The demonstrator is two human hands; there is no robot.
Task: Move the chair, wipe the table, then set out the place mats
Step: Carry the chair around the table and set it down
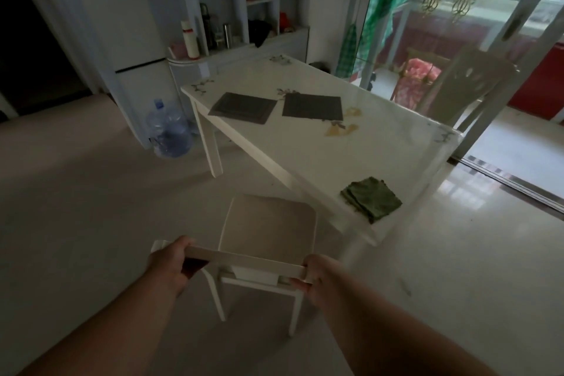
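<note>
The left hand (171, 265) and right hand (311, 273) each clasp an end of the white chair (268, 232) top rail. The chair stands just beside the surface (305, 143) near edge. Best to lift evenly and draw it clear of the leg. It has a beige seat and slim white legs.
</note>
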